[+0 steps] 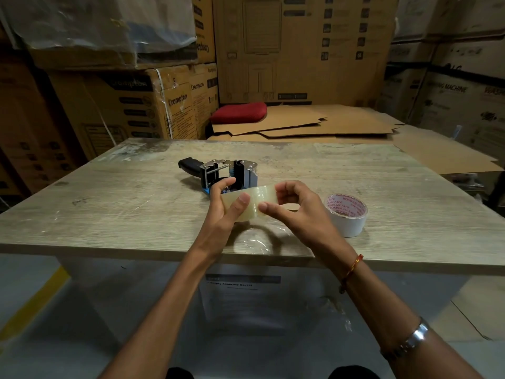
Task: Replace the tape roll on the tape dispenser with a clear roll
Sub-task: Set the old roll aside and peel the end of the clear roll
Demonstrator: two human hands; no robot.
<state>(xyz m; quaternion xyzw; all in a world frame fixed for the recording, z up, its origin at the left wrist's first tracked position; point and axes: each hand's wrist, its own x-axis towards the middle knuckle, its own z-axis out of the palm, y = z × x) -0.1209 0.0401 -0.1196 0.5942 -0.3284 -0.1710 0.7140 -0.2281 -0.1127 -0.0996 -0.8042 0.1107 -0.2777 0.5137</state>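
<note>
Clear roll (252, 201) held above near middle of table (109, 203), between both hands, just near of tape dispenser (221, 170). Left hand (224, 206) grasping roll from left side, thumb laid flat across outer face. Right hand (289, 206) grasping from right side, thumb tip pressed to tape surface beside left thumb, fingers curled over upper rim. Dispenser lying on its side at table centre, black handle toward far left, metal frame and roller toward right; no roll visible on it, though hub partly hidden behind left hand. White roll (347, 214) with red lettering standing flat on table to right, apart from both hands. Crumpled clear film (254, 239) lying on table at near edge, below roll.

Step in hand, by judgement: locating and lifting free end of clear tape before mounting. Seam not discernible on transparent surface at this resolution.

Recommended practice: turn roll slowly under thumbnail until edge catches; peel short tab only and fold corner over for handling. Confirm unwind direction against dispenser roller before seating, adhesive side facing outward toward blade. Keep roll steady with left hand during peel. Avoid touching adhesive unduly. Risk noted: tape splitting lengthwise if lifted from one corner too sharply.
</note>
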